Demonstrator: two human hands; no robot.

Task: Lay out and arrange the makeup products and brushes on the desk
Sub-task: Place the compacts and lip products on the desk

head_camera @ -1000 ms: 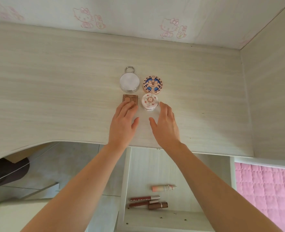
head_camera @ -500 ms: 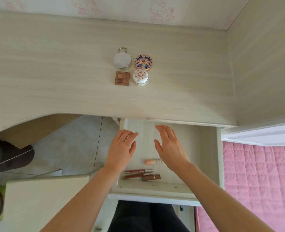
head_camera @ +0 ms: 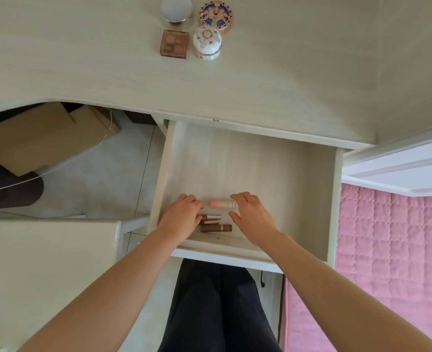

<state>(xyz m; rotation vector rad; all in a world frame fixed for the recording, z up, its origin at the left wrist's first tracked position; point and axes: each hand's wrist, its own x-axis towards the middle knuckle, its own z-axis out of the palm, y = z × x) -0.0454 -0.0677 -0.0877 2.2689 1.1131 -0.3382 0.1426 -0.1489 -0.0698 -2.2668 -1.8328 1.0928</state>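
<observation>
Four compacts sit grouped at the back of the desk (head_camera: pixel 82 59): a silver round one (head_camera: pixel 176 8), a blue patterned one (head_camera: pixel 216 15), a brown square palette (head_camera: pixel 174 44) and a white floral jar (head_camera: pixel 207 43). Below the desk edge the drawer (head_camera: pixel 321 199) is pulled out. Near its front lie a pink tube (head_camera: pixel 221 204), a dark red and silver tube (head_camera: pixel 212 219) and a brown tube (head_camera: pixel 216 228). My left hand (head_camera: pixel 181 217) rests with bent fingers over the tubes' left ends. My right hand (head_camera: pixel 253 217) has its fingertips at the pink tube's right end, thumb apart.
A pink quilted bed (head_camera: pixel 392 250) lies close on the right of the drawer. A white seat (head_camera: pixel 52 262) stands at the lower left, and a cardboard box (head_camera: pixel 39 138) sits under the desk. A wooden side panel (head_camera: pixel 413 59) bounds the desk on the right.
Both hands drew back from the compacts on the desk and came down into the open drawer onto the tubes. The view tilted downward.
</observation>
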